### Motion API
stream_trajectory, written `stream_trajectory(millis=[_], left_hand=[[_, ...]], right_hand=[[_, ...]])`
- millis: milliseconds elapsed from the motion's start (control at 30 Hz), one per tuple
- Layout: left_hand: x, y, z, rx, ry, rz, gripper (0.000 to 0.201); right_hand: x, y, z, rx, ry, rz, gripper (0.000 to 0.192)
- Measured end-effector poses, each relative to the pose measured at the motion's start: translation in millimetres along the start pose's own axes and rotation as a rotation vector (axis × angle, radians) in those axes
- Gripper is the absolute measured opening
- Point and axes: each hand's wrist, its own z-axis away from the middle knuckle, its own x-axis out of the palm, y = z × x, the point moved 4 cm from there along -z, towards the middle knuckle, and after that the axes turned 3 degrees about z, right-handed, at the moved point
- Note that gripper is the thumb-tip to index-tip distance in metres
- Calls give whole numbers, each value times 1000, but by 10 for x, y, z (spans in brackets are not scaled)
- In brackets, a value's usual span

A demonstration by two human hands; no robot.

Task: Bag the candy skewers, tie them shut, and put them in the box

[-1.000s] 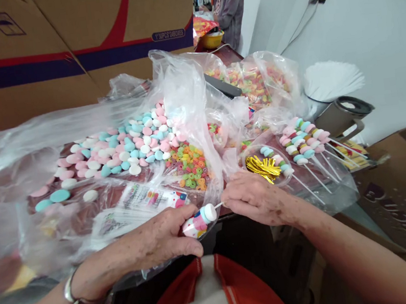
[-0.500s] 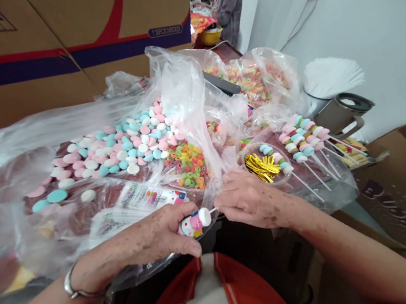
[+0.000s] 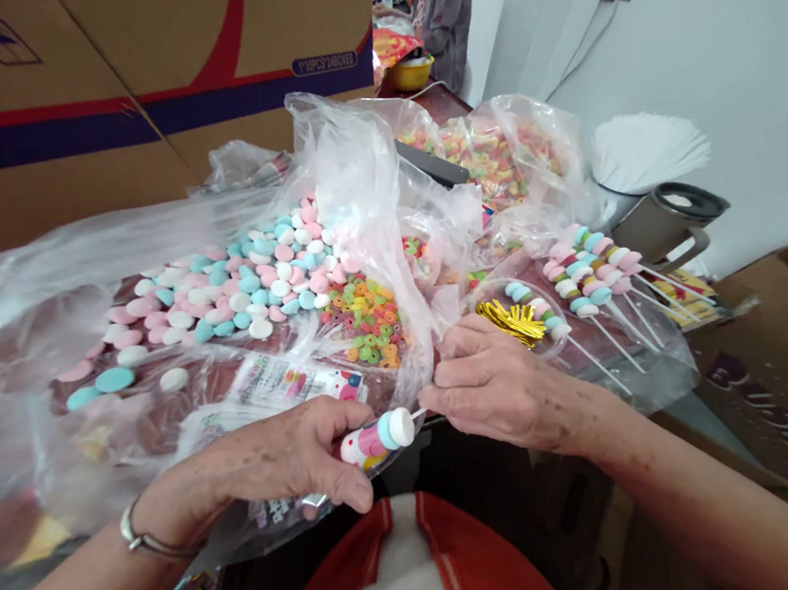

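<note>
My left hand (image 3: 305,449) is closed around a printed clear plastic bag (image 3: 366,447) with a candy skewer (image 3: 400,426) partly inside it. The skewer's white and light blue end discs stick out past the bag's printed part. My right hand (image 3: 495,383) pinches the skewer's thin white stick just right of the candy; its fingertips hide the rest of the stick. Beyond the left hand lies a stack of flat printed bags (image 3: 290,381). Gold twist ties (image 3: 512,319) rest in a clear bowl (image 3: 475,297) behind my right hand, with another candy skewer beside them.
Pastel candy discs (image 3: 249,284) and ring gummies (image 3: 369,322) lie on plastic sheeting. Finished-looking skewers (image 3: 588,271) lie at the right, near a grey mug (image 3: 671,213) and white sticks (image 3: 649,149). A large carton (image 3: 144,77) stands behind; another person (image 3: 450,15) is farther back.
My left hand and the bag have shifted slightly left along the skewer, so a light blue disc now shows behind the white one. The right hand still pinches the stick.
</note>
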Motion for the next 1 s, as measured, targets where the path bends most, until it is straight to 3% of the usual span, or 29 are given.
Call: stream_trajectory(millis=[167, 467, 667, 833, 1000], left_hand=[[18, -48, -14, -128, -67, 172, 41], [149, -12, -119, -168, -45, 3, 44], [153, 132, -38, 7, 86, 128, 36], [174, 214, -21, 49, 234, 12, 64], [212, 227, -50, 16, 324, -42, 66]], right_hand=[[-2, -16, 19, 0, -2, 29, 17], [345, -196, -92, -70, -4, -1, 23], [127, -20, -101, 177, 67, 22, 22], [84, 101, -58, 340, 108, -25, 24], [232, 63, -96, 258, 39, -138, 25]])
